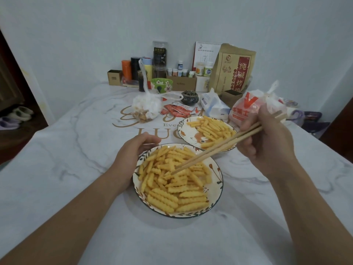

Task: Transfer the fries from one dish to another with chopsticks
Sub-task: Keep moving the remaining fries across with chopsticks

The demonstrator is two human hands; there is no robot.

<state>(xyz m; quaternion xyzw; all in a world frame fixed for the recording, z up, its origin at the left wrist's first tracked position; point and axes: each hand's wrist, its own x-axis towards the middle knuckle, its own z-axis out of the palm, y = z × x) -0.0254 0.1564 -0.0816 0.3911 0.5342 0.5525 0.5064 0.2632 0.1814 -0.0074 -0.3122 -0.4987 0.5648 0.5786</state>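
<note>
The near dish point(214, 190), a round plate with a dark rim and leaf pattern, is set closest on the white marbled tablecloth point(57, 169) and is heaped with crinkle-cut fries point(172, 188).

At its left rim the left hand point(131, 152) is laid, the fingers curved around the plate's far-left edge so that the dish is held steady; the forearm is stretched in from the lower left corner.

Over the middle of the pile the tips of the wooden chopsticks point(219, 148) are lowered, close together and touching the fries near the centre of the heap. Whether a fry is actually pinched between the tips cannot be told. The sticks are slanted up and to the right, crossing above the near edge of the far dish point(186, 129), a second patterned plate just beyond and to the right of the first, their rims nearly touching. A smaller portion of fries point(212, 129) is spread across it.

Further right, the chopsticks are gripped by the right hand point(267, 136), its fingers curled round their upper ends, raised above the table beside the far dish.

Along the back of the table, from left to right, a tied clear bag point(147, 108), red sauce packets point(179, 110), a tissue pack point(214, 106) and an orange-and-white plastic bag point(246, 108) are seen.
</note>
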